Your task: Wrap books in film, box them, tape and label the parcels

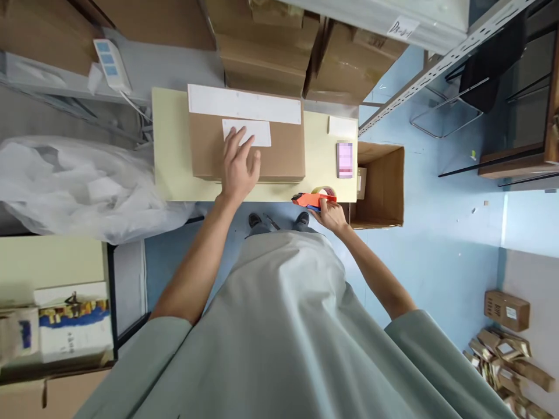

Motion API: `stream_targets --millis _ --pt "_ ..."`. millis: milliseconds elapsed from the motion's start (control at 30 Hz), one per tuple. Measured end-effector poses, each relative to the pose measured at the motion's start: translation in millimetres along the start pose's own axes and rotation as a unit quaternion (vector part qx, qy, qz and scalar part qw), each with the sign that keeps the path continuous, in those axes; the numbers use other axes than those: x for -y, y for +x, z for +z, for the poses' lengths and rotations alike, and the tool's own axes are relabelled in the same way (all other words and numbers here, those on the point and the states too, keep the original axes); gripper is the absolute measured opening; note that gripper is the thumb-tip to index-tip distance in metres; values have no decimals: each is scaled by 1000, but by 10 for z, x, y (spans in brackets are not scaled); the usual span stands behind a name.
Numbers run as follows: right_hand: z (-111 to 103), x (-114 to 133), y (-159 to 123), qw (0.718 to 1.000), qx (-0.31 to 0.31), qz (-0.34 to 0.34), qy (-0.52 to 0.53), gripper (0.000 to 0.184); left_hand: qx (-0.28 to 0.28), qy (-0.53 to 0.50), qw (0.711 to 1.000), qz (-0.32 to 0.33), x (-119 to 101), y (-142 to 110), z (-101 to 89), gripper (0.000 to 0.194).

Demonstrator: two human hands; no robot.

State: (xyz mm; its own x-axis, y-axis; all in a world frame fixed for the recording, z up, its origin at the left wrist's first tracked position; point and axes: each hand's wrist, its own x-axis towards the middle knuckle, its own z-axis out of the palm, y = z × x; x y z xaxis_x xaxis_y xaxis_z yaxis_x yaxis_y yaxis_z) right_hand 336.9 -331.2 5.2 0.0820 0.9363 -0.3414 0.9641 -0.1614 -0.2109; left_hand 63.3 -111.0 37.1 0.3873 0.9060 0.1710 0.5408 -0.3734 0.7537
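We have our left hand (236,177) loosely spread and gripping nothing; it is over the carton (283,154), left of its middle, fingertips above the white label (261,135). Whether they touch, we cannot tell. The carton lies on the table (170,139), just ahead of us. Our right hand (332,215) is closed around the orange tape dispenser (308,199), which sticks out leftward from our fist at the table's near edge, near the carton's near right corner.
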Motion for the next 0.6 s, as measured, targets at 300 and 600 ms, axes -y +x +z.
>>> stream_targets --millis 300,600 --pt "76 -267 391 998 11 -59 -29 62 88 35 991 94 -342 547 927 56" --pt "343 -293 533 998 -39 -48 0 65 88 58 987 117 -193 479 1095 54"
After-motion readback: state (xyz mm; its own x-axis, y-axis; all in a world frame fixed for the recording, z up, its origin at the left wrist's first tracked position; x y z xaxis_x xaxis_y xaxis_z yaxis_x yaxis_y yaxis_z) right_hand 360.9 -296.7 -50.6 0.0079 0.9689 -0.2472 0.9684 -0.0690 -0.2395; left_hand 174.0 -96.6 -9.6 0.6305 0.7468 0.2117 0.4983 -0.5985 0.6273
